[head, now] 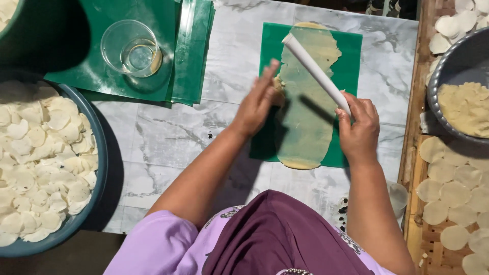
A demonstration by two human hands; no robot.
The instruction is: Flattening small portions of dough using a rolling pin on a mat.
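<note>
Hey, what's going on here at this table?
A person is flattening a long sheet of pale dough on a green plastic sheet laid on a marble-patterned table. The right hand grips one end of a white roller lying diagonally over the dough, and the left hand rests open at the dough's edge. A blue basin of thin dough rounds sits to one side, near a clear glass.

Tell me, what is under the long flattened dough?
The dough lies on a green plastic sheet, whose edges show around it, on the marble table. The sheet's middle is covered.
</note>
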